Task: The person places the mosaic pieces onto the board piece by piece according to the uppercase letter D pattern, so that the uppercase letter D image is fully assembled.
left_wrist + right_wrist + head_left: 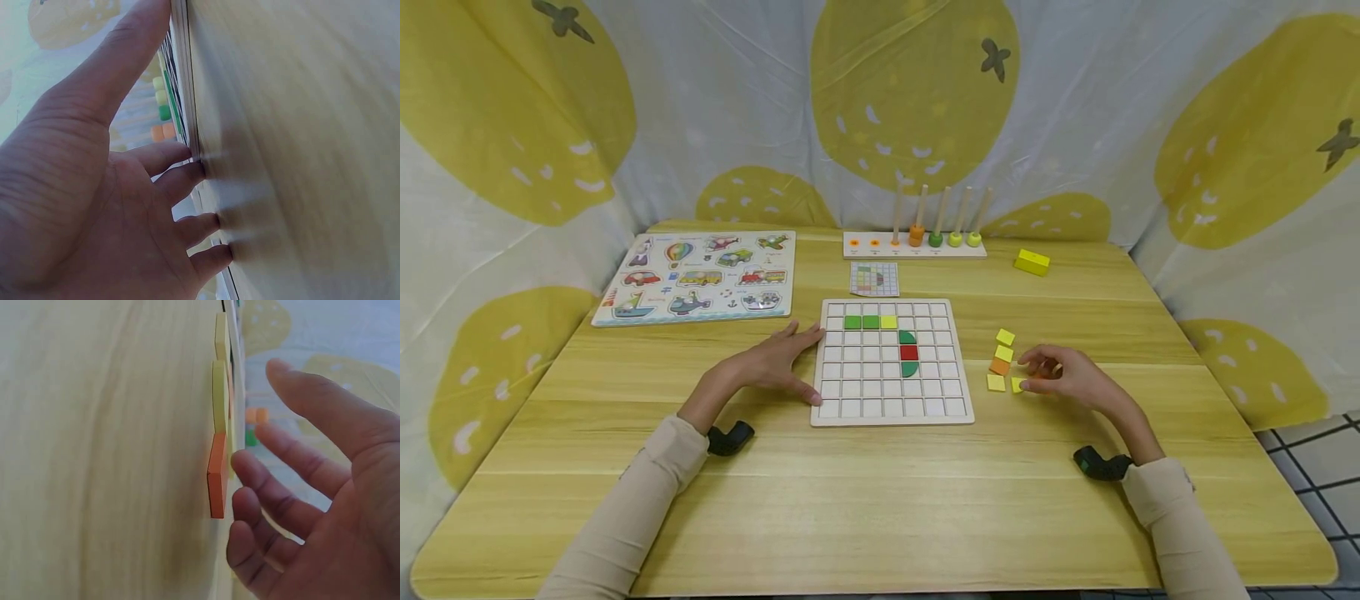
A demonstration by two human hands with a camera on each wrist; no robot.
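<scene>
One left hand [771, 360]: spread wide against grid board [891, 369].
Right hand [1071, 377]: loosely curled, holding nothing, beside yellow tile [1017, 385].

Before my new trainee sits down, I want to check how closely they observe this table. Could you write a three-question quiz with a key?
1. True or false: the left hand touches the grid board.

2. Which colour is the square between the two curved green pieces?
A) blue
B) red
C) orange

3. Short answer: on which side of the board, as the person sees it, are the loose tiles and the right hand?

Key: 1. True. 2. B. 3. The right side.
</scene>
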